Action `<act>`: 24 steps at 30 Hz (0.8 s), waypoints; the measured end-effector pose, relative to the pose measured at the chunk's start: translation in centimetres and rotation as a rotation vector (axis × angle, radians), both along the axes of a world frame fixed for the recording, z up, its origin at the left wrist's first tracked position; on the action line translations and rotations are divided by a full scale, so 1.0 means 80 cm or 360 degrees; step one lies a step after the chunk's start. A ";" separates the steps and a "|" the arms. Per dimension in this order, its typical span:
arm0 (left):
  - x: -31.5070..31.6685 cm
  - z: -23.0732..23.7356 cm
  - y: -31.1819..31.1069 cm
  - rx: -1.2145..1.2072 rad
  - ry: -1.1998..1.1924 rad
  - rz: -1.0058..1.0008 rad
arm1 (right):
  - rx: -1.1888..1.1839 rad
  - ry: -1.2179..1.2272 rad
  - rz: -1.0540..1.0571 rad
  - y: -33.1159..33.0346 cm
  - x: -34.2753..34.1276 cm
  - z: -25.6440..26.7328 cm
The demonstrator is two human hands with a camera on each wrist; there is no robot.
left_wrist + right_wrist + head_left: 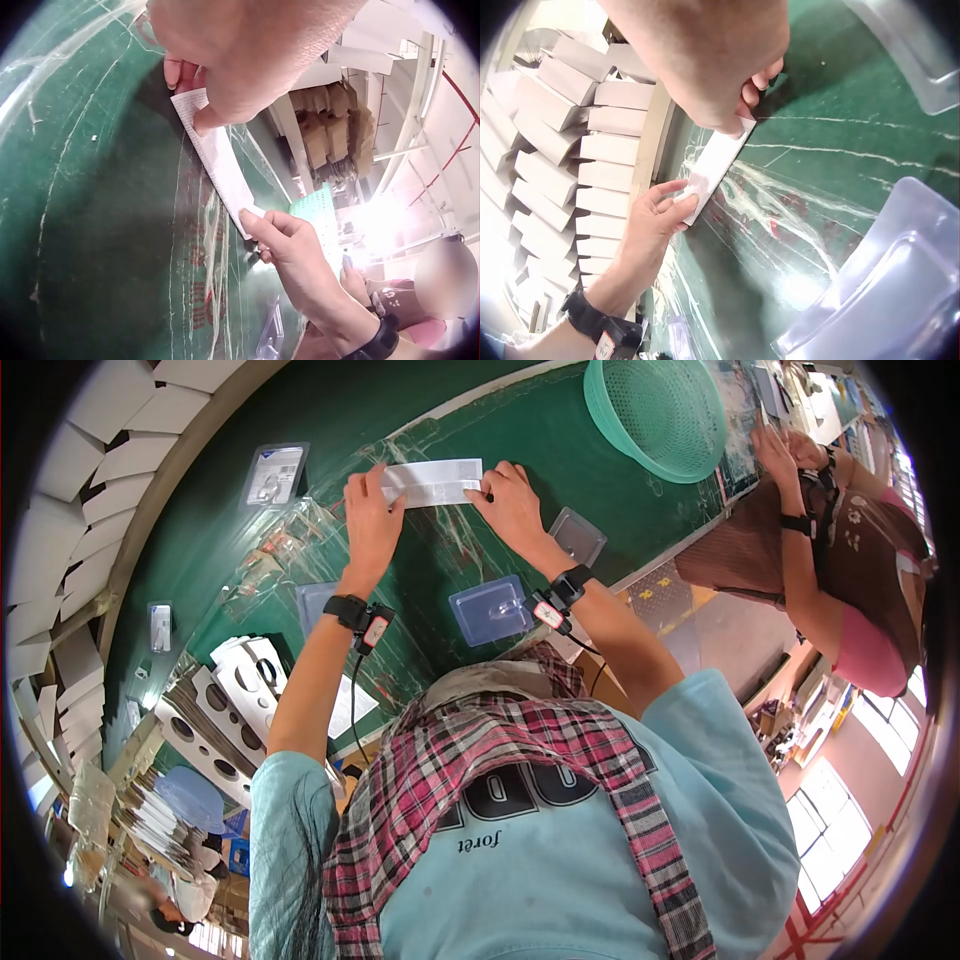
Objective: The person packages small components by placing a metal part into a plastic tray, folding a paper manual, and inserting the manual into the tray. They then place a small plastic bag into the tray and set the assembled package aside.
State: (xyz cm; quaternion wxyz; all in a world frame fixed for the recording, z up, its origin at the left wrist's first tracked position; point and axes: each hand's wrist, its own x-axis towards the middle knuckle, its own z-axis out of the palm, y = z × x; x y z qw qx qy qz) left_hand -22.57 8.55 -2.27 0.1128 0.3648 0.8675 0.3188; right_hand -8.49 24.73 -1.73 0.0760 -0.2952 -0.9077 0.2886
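A white printed paper strip, creased along its length, lies over the green table between both hands. My left hand pinches its left end, thumb on top and fingers behind. The right hand pinches the other end between thumb and fingers; a small dark item shows by its fingers. In the left wrist view the strip runs from the left hand to the right hand. The right wrist view shows the strip, with the left hand at its lower end and the right hand above.
Clear plastic trays lie near the body, and a packaged item sits at the back left. A green basket stands at the back right. White cut-out boards are at the left; another person works at the right.
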 end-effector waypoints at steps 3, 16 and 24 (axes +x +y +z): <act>0.015 0.021 0.003 0.0035 0.0285 -0.0225 | -0.0011 -0.0066 0.0006 0.000 -0.001 0.003; 0.019 0.011 -0.049 -0.0293 0.0297 -0.0810 | 0.0145 -0.0150 0.0057 -0.002 -0.002 0.008; 0.005 0.000 -0.041 -0.0140 0.0470 -0.0776 | 0.0505 0.0182 0.0780 -0.012 -0.016 0.026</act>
